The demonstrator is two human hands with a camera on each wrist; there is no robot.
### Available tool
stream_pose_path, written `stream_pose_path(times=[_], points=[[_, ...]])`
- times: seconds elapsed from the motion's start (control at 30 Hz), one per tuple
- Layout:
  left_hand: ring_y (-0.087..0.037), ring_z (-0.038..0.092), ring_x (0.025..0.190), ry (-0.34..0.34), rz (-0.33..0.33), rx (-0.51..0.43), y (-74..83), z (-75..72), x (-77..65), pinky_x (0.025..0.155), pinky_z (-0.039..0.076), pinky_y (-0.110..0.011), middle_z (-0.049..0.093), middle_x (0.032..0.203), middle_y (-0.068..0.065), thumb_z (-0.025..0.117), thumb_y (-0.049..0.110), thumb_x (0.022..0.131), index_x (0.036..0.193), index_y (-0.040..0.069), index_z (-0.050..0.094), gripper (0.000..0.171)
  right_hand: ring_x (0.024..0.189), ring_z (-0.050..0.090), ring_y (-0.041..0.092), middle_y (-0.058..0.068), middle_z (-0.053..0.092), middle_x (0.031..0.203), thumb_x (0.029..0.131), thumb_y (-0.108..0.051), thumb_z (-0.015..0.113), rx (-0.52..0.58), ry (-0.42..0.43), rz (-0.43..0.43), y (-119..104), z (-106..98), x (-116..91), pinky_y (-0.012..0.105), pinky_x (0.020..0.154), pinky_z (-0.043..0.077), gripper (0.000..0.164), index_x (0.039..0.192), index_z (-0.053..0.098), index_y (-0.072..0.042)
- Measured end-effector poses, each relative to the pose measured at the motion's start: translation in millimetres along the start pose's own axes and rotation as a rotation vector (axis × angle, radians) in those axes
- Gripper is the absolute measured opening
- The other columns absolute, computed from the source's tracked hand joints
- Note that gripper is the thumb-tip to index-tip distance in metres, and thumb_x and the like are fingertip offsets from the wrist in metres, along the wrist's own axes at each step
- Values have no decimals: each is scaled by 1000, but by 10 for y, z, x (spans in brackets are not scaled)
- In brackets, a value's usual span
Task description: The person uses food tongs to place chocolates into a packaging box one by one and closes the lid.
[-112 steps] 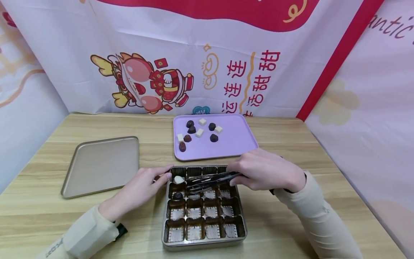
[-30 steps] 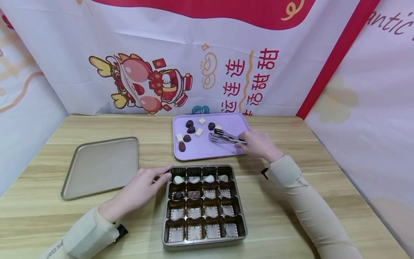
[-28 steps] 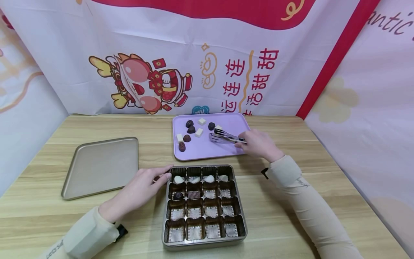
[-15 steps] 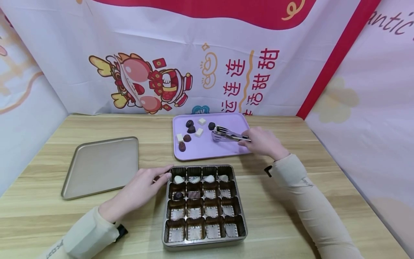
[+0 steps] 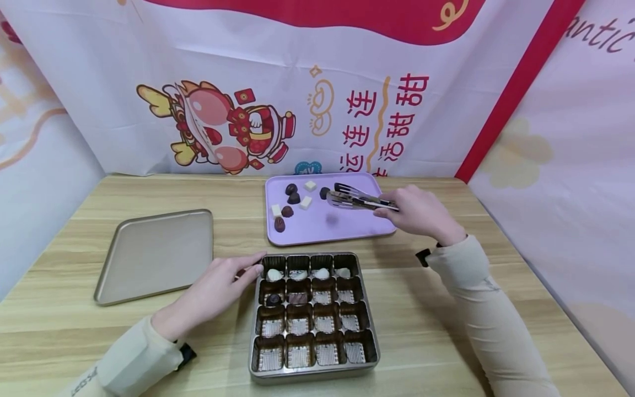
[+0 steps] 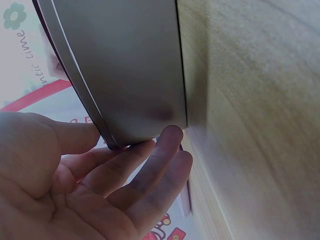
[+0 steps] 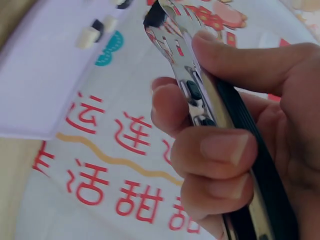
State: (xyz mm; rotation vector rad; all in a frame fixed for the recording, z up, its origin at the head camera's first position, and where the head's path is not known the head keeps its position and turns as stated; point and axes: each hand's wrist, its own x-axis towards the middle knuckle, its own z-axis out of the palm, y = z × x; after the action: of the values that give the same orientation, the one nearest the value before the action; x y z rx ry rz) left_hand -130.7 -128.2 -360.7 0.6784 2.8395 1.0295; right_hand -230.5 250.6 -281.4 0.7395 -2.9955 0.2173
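My left hand (image 5: 213,289) holds the far left corner of a metal tin box (image 5: 313,377), thumb and fingertips against its edges (image 6: 120,85). The box has a brown compartmented insert; chocolates lie in the far row and in the second row's two left compartments. In my right hand (image 5: 421,215) I grip metal serving tongs (image 5: 367,203), their tips above a lilac tray (image 5: 357,231). A dark chocolate (image 7: 154,19) appears between the tong tips in the right wrist view; head-on, the tongs mostly hide it. Several dark chocolates (image 5: 294,198) and white squares (image 5: 305,203) lie on the tray.
A flat tan metal lid or tray (image 5: 159,256) lies on the wooden table (image 5: 233,209) to the left. A printed cloth (image 5: 317,82) hangs behind the table. Beside the tongs sits another dark chocolate (image 5: 324,193).
Since the earliest frame, the tongs went from the box to the tray, then rose slightly rightward. The nearest dark chocolate is off the tray surface. More far-row chocolates now show; my left hand stayed put.
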Motion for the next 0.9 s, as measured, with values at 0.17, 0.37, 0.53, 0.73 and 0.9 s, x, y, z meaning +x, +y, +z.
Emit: stream_pose_path(times=[0.17,0.37,0.53,0.73,0.9], points=[[-10,38,44,8,7,4,-6,4,2,78,51,-41,65,83,-17,52,27,104,143,7,51,44,60,47,17,-2,49,62,94,-35,67,1,33,-51,-53,-138,-107,37,54,41,16,94,71,-19],[-12,40,48,11,9,6,-11,12,2,82,50,-43,64,118,-25,52,27,104,143,7,51,44,54,45,11,-9,47,58,94,-34,69,-2,57,-167,-144,-225,-212,35,53,41,16,97,72,-19],[-12,39,46,3,0,2,-3,4,5,81,50,-42,66,85,-14,53,26,104,143,6,51,44,52,44,7,-12,47,59,93,-33,70,-8,78,-255,-239,-282,-303,33,53,42,14,98,73,-20],[-11,51,59,12,21,5,-6,17,-2,87,51,-46,66,113,-24,53,25,103,141,4,52,43,54,43,4,-14,51,64,92,-31,72,20,50,-339,-299,-333,-392,30,53,41,13,99,73,-20],[-10,48,53,15,20,-1,5,10,-9,87,51,-45,68,99,-21,52,26,104,142,4,51,44,53,41,1,-14,49,64,91,-29,74,33,10,-411,-339,-365,-432,27,51,41,13,98,73,-19]])
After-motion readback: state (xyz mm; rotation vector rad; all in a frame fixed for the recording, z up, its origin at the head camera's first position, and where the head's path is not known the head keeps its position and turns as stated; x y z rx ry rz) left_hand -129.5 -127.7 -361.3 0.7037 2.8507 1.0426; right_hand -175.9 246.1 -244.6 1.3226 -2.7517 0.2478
